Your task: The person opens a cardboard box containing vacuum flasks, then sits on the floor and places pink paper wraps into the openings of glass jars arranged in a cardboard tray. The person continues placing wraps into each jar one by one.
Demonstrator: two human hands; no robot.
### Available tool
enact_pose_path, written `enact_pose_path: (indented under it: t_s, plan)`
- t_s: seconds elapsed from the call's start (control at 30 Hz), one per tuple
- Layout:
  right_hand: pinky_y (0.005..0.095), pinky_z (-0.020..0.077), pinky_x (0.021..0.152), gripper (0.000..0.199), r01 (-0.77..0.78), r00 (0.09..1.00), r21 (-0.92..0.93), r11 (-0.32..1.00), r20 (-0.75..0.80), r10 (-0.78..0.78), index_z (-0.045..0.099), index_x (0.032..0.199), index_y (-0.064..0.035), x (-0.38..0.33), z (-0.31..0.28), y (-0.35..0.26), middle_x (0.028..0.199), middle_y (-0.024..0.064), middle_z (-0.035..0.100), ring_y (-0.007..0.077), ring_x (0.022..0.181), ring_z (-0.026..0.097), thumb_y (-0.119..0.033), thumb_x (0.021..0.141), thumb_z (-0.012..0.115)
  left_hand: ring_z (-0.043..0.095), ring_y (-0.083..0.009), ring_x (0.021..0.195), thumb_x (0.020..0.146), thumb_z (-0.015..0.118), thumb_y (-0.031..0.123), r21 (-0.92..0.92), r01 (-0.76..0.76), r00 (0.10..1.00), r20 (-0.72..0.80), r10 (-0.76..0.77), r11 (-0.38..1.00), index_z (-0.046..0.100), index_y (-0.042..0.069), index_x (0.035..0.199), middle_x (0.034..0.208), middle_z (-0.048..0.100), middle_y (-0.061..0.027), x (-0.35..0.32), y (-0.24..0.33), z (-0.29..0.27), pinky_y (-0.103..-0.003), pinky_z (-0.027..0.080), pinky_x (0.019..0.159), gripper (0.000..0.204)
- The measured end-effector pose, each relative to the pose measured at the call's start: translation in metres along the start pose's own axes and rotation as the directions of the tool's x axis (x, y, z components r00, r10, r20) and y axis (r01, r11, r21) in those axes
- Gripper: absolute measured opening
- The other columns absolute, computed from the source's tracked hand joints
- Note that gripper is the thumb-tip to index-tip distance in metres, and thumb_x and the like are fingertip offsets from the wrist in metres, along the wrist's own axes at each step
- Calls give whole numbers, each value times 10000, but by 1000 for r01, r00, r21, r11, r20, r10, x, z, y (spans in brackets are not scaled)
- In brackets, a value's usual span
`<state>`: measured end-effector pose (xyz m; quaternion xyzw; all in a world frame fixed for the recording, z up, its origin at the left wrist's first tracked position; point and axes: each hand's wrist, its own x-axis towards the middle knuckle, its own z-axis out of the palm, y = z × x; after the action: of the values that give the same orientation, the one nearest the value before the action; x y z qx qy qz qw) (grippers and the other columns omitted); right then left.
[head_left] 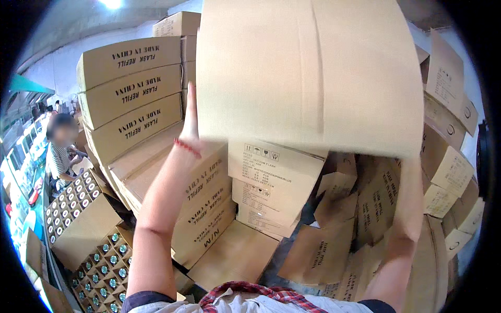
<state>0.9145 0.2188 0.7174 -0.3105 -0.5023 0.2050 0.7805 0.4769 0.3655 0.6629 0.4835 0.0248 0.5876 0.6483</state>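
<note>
A large plain brown cardboard carton point(308, 68) is raised in front of me, with a lengthwise seam down its near face. My left hand point(191, 117) presses against its left side, fingers pointing up, a red bead bracelet at the wrist. On the other side, my right forearm point(404, 224) reaches up to the carton's lower right edge; the right hand's fingers are hidden there. Beneath the raised carton stand printed cartons point(274, 172) and a lower carton with a bare top point(235, 253).
Long cartons point(130, 62) are stacked high at the left. More cartons point(449, 161) pile up at the right, and flattened ones point(318, 253) lie below. Open boxes of flask refills point(104, 268) stand lower left. A person in a striped shirt point(60, 156) is at the far left.
</note>
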Motion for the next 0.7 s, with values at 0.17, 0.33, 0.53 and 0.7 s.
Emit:
enact_pose_path:
  t_s: [0.17, 0.33, 0.53, 0.7]
  plan:
    - [373, 185, 1100, 712, -284, 933, -227, 931, 158, 323, 218, 1432, -96, -51, -6, 79, 1493, 95, 188, 236, 1354, 214, -565, 909, 339, 381, -327, 1256, 786, 330, 756, -146, 185, 945, -244, -216, 972, 256, 133, 1418, 1418, 307, -169, -98, -42, -48, -513, 360, 998, 890]
    - [375, 188, 1099, 711, -344, 873, -478, 808, 155, 463, 223, 1431, -101, -72, 0, 83, 1496, 89, 179, 229, 1354, 215, -571, 908, 330, 363, -335, 1268, 770, 386, 750, -392, 213, 813, -437, -385, 895, 319, 146, 1396, 1412, 344, -140, -201, -169, -115, -531, 342, 1003, 873]
    - [351, 336, 1001, 688, -547, 629, -562, 620, 212, 747, 301, 1398, -68, -109, -18, 134, 1391, 68, 377, 208, 1232, 392, -563, 920, 309, 478, -298, 1175, 840, 351, 634, -586, 233, 652, -498, -572, 776, 405, 100, 1334, 1307, 477, -114, -328, -230, -151, -463, 385, 981, 730]
    - [353, 362, 988, 668, -651, 623, -381, 657, 228, 748, 347, 1369, -64, -147, -56, 160, 1351, 83, 415, 224, 1220, 406, -562, 927, 290, 488, -257, 1152, 885, 385, 528, -540, 203, 576, -609, -546, 817, 448, 28, 1282, 1264, 509, -123, -377, -260, -129, -415, 404, 962, 642]
